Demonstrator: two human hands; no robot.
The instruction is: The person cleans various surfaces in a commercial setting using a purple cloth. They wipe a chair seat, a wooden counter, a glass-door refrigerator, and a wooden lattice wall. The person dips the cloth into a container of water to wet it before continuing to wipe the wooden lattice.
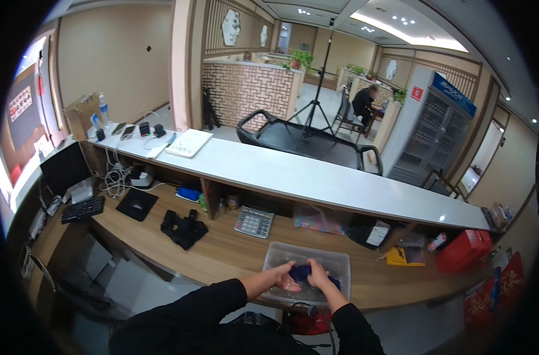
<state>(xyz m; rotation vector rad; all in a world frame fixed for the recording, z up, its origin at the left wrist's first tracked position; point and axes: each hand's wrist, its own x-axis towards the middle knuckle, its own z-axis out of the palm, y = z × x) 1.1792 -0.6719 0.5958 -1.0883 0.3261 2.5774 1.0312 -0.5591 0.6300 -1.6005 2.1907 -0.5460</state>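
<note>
A clear plastic tub (273,254) stands on the wooden desk, near its front edge. Above the inside of the tub, my left hand (287,277) and my right hand (317,274) hold a dark blue cloth (300,273) between them. The left palm is turned up with its fingers spread below the cloth, and its thumb meets the cloth's left side. My right fingers grip the cloth from the right. More dark blue fabric (334,282) shows beside my right wrist. What lies at the tub's bottom is hard to make out.
Left of the tub lie a calculator (254,221), black straps (184,229), a mouse pad (137,205) and a keyboard (83,209). A raised white counter (296,171) runs behind. Rightward are a yellow packet (396,256) and a red box (460,250). A person (364,104) sits far off.
</note>
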